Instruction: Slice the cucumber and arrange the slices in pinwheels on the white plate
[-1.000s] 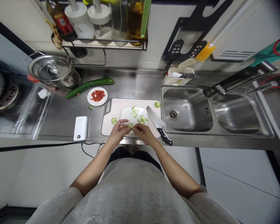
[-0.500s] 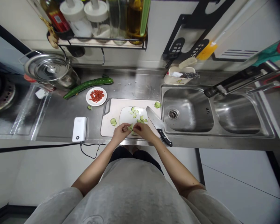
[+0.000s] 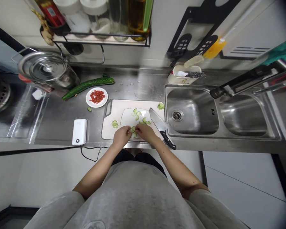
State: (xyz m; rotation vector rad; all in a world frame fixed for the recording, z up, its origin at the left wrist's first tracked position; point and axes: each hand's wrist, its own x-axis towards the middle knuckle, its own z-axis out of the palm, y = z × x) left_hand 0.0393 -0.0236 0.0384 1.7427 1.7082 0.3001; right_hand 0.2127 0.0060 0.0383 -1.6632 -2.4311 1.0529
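Note:
Both hands meet over the near edge of a white plate (image 3: 126, 116) that lies on a pale cutting board (image 3: 107, 127). Between them are cucumber slices (image 3: 133, 134) at the plate's near side. My left hand (image 3: 121, 136) is closed, fingertips pinched at a slice from the left. My right hand (image 3: 146, 133) pinches from the right side of the same slices. Farther back on the plate lie more cut cucumber slices (image 3: 137, 113). Small stacks of cucumber rounds (image 3: 114, 124) sit on the board's left and far right corner. A kitchen knife (image 3: 167, 140) rests across the board's right edge.
A whole cucumber (image 3: 88, 86), a small plate (image 3: 87, 101) of red pieces and a white power bank (image 3: 79, 132) lie to the left. A lidded steel pot (image 3: 47, 71) stands behind them. The double sink (image 3: 193, 111) is right; a bottle rack (image 3: 102, 39) hangs above.
The fingertips have drawn slightly apart around the slices at the plate's near edge, so more of the slices shows. The camera view has shifted a little.

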